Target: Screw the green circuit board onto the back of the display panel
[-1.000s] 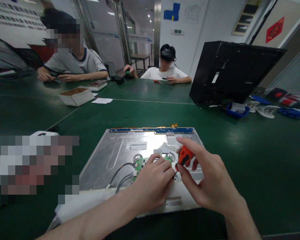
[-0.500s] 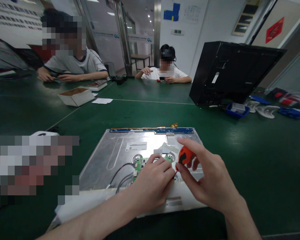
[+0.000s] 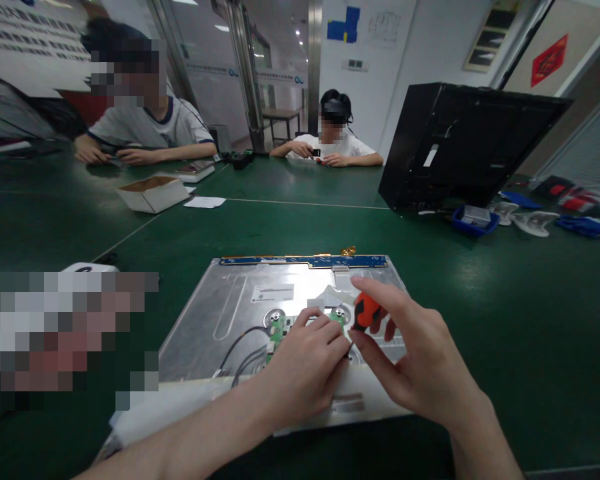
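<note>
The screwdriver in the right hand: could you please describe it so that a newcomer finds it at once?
On the green table lies a flat metal panel. Over its right part, the right hand holds the screwdriver, shaft down. Its rounded orange-and-black handle stands out from the grey panel and the green circuit board.

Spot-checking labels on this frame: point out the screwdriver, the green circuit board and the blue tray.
Screwdriver (image 3: 368,309): head view, on the orange and black handle.
Green circuit board (image 3: 277,327): head view, on its exposed left part.
Blue tray (image 3: 472,230): head view, on its front wall.
</note>
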`<state>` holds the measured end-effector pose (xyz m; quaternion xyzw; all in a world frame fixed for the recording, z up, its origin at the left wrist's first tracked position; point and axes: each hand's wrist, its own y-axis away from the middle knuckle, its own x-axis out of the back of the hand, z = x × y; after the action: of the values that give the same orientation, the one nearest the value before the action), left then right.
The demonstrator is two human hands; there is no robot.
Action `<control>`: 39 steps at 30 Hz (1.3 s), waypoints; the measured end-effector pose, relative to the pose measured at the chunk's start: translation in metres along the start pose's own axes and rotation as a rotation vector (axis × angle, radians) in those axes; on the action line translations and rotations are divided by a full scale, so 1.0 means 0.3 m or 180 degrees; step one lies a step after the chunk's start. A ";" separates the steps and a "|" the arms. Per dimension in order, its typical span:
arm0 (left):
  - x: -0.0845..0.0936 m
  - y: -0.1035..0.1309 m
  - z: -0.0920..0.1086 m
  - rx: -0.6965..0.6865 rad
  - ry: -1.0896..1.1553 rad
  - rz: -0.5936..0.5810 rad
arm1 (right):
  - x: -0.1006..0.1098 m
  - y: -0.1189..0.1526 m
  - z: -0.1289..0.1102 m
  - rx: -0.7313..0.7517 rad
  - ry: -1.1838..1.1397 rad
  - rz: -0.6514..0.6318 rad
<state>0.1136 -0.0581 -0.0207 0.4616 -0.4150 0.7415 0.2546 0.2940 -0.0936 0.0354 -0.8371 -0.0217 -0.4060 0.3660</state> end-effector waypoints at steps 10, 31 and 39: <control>0.002 0.000 -0.004 0.0009 0.0030 -0.0113 | -0.004 0.004 -0.001 0.0049 0.0020 0.0112; 0.005 -0.001 -0.003 0.0010 0.0042 -0.0109 | 0.001 0.003 -0.003 -0.0037 0.0048 0.0061; 0.009 -0.002 -0.003 0.0028 0.0032 -0.0187 | -0.008 0.003 0.005 -0.0003 -0.0014 0.0154</control>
<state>0.1124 -0.0571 -0.0182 0.4709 -0.3967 0.7379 0.2763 0.2938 -0.0929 0.0326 -0.8385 -0.0020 -0.3951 0.3753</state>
